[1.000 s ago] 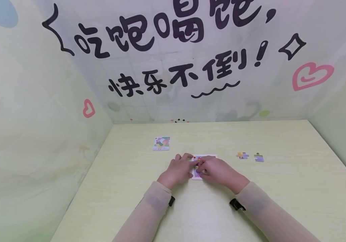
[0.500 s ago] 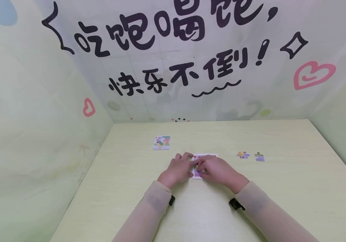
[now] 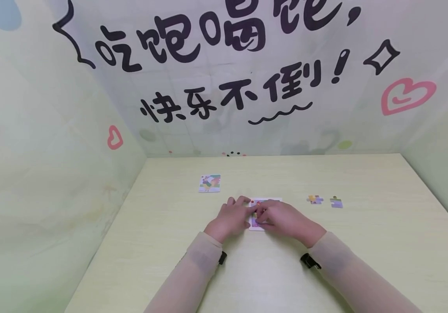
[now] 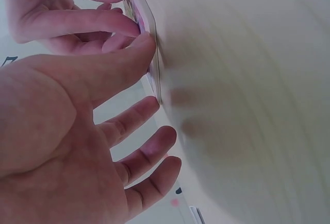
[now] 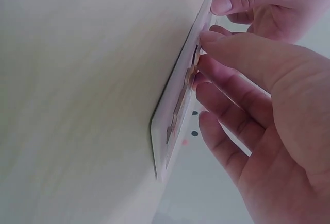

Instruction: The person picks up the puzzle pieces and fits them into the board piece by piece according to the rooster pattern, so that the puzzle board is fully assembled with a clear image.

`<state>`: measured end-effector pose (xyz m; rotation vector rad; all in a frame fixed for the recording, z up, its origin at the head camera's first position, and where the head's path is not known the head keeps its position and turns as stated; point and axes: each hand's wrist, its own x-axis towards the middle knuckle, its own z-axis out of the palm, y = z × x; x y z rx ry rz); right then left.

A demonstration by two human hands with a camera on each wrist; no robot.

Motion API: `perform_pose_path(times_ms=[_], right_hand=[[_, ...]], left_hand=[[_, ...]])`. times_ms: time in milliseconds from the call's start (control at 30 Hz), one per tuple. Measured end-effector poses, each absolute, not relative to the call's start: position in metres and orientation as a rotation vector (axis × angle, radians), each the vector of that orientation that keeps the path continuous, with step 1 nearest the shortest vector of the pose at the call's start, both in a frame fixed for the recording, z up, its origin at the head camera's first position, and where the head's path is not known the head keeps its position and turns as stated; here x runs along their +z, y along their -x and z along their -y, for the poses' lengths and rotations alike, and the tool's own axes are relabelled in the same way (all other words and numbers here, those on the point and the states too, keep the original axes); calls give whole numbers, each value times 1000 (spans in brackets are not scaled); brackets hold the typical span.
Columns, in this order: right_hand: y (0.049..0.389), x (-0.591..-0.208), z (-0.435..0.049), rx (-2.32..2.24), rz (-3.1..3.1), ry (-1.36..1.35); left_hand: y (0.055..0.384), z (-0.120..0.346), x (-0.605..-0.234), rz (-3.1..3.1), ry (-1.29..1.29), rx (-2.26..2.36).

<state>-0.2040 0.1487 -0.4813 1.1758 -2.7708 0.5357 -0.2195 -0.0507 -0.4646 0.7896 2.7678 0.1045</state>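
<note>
A white-bordered jigsaw puzzle board [image 3: 278, 201] lies flat on the table in the head view, partly hidden under both hands. My left hand [image 3: 232, 219] is spread along its left edge. In the left wrist view its thumb [image 4: 140, 46] touches the rim, while the other fingers reach apart from one another. My right hand [image 3: 284, 221] lies over the board, its thumb and forefinger bent down onto the pieces. No piece shows pinched between them. The right wrist view shows puzzle pieces [image 5: 180, 99] inside the white rim, some edges slightly raised.
Two loose jigsaw pieces, one yellow and purple [image 3: 315, 199] and one green and purple [image 3: 336, 202], lie to the right. A square picture card [image 3: 209, 183] lies at the back left. Printed cloth walls [image 3: 192, 143] border the table [image 3: 161, 208].
My right hand and forearm have shifted slightly to the right, and its fingers have moved a little over the board. The left hand stays in place. The head view has tilted slightly.
</note>
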Motion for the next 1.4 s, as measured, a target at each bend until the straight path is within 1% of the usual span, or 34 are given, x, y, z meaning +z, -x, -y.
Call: perform_pose_path(times_ms=[200,633,1400], right_hand=[[204,-481,-149,548,2801,-1170],[198,-481,-161,659,2872,-1027],[187,-477,-212,719,2929,-747]], left_hand=[[220,51,-465,-2765,-789,128],[220,51,-466,-2751,-791,141],[215,45,-463,-2749,-746,177]])
